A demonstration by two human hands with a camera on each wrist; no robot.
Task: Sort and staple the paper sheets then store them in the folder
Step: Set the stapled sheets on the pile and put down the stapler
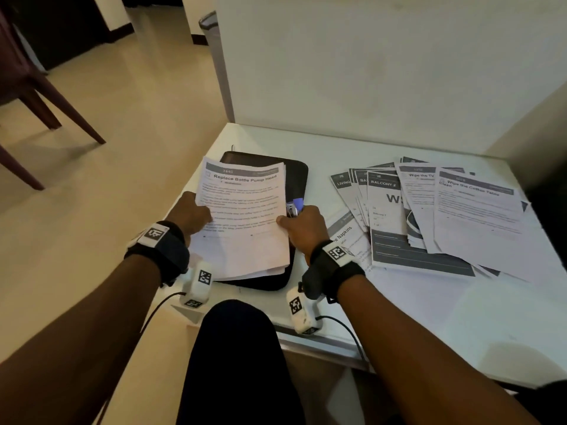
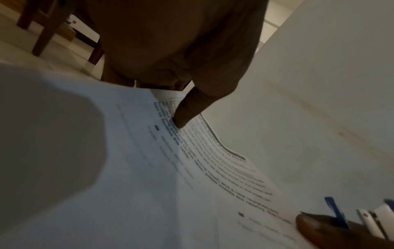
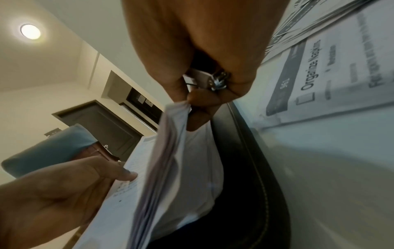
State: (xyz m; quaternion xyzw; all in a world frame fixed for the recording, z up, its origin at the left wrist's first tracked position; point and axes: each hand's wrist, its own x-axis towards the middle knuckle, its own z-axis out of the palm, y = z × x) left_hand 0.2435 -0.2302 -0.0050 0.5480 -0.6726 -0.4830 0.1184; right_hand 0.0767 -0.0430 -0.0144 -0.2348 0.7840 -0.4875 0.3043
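Both hands pinch the sorted sheaf (image 1: 242, 216) over the folder (image 1: 296, 176) at the counter's (image 1: 399, 317) left edge: left hand (image 1: 191, 213) one side, right hand (image 1: 303, 228) the other, also gripping the stapler (image 1: 295, 207). Stapling seems next; it calls for squared edges.

wrists: black straps (image 1: 159, 250) | white coded tags | white cabled camera modules (image 1: 302, 314)

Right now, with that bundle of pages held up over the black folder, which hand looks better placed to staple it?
Right, probably. The right hand already grips the stapler while pinching the sheets' right edge. The left hand only holds the sheets' left edge over the folder, with no tool in it.
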